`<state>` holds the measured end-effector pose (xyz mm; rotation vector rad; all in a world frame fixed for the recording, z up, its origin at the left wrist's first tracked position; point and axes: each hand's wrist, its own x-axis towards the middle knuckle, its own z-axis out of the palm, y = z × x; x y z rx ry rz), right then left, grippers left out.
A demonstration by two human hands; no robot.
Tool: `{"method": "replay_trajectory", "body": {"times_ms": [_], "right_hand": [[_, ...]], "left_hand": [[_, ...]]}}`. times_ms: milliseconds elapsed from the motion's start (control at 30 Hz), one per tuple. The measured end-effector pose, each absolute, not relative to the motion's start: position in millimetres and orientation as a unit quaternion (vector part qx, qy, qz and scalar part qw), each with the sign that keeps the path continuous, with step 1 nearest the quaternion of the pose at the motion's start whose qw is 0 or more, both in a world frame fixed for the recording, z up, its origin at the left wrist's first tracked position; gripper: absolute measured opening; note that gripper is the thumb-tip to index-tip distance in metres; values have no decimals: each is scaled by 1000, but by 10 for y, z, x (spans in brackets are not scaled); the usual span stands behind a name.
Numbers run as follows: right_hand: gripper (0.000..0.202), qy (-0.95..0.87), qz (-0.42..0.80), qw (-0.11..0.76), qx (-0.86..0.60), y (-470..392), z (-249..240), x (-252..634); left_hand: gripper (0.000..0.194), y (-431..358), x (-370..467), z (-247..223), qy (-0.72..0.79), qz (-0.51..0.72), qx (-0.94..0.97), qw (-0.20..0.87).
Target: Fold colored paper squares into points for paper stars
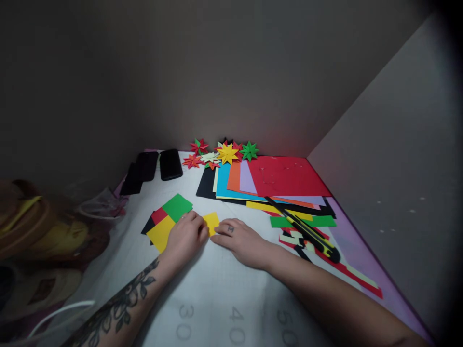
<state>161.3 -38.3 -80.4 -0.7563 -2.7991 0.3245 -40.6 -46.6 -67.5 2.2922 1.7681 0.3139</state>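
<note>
One white surface [206,284], one big red sheet [289,180], one left hand [186,234], one right hand [243,242], one little yellow paper [211,221].
The sheet lies far right. The left hand curls; the right hand lies flatter. The yellow paper sits between, touching both; I cannot tell if they pinch it.

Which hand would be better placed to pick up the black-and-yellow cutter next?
Probably the right hand: the cutter lies on that side. The left hand is farther off, with the right between them. Both hands are at the small yellow paper.
</note>
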Motion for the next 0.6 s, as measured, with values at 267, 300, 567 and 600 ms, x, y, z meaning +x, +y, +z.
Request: {"method": "replay_trajectory", "body": {"times_ms": [267, 300, 567, 600], "right_hand": [[53, -950, 99, 52, -291, -431, -739, 1514], [56, -948, 97, 43, -301, -437, -736, 1486], [52, -937, 94, 37, -334, -453, -730, 1393], [48, -937, 97, 43, -333, -456, -737, 1416]], "left_hand": [[9, -471, -426, -656, 604, 130, 774, 140], [9, -469, -437, -658, 600, 136, 774, 151], [17, -462, -530, -745, 579, 164, 775, 194], [17, -466, -533, -747, 577, 166, 775, 195]]}}
